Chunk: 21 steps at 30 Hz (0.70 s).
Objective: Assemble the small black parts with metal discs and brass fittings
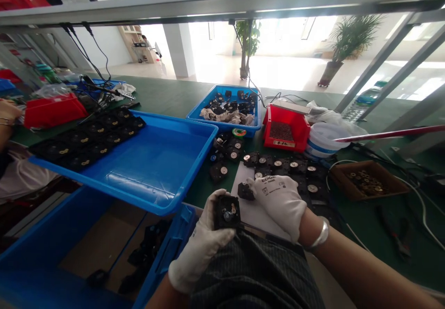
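My left hand (203, 242), in a white glove, is wrapped round an open square black housing (227, 211). Small metal and pale parts show inside it. Just to the right and above, my gloved right hand (278, 202) pinches a smaller black part (245, 191) over a white sheet (252, 214). The two black pieces are apart. Rows of black units with silver discs (294, 165) lie beyond my right hand. Another black unit (219, 172) sits left of the sheet.
A large blue tray (174, 191) carries black covers at its left. Behind stand a blue bin of black parts (257, 122) and a red bin (301, 138). At right are a white tub (321, 135), a brown box of brass pieces (342, 184) and pliers (396, 235). A person's hand (9, 112) shows far left.
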Each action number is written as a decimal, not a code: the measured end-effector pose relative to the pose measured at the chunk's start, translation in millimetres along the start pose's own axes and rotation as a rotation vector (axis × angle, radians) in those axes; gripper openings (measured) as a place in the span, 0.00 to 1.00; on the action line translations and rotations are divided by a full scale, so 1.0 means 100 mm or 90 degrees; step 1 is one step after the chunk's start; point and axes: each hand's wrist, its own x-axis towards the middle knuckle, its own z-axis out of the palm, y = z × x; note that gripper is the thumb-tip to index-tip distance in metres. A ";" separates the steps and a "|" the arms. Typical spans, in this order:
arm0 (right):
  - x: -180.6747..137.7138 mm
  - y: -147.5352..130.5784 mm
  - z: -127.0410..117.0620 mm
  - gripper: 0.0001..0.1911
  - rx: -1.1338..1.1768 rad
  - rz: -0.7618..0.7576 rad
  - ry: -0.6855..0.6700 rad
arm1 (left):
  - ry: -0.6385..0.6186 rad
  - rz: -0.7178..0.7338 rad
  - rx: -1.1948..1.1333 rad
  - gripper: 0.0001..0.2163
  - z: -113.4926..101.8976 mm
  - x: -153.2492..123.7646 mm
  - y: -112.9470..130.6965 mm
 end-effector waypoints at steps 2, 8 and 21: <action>-0.17 0.07 -0.03 0.20 0.058 0.013 0.041 | -0.001 0.056 0.051 0.35 0.02 0.03 0.00; -0.68 0.26 0.42 0.20 0.541 -0.069 0.099 | -0.037 0.128 0.121 0.33 0.21 0.04 0.03; -1.00 0.31 0.88 0.30 1.140 0.155 0.042 | -0.123 0.316 0.319 0.29 0.38 0.04 -0.21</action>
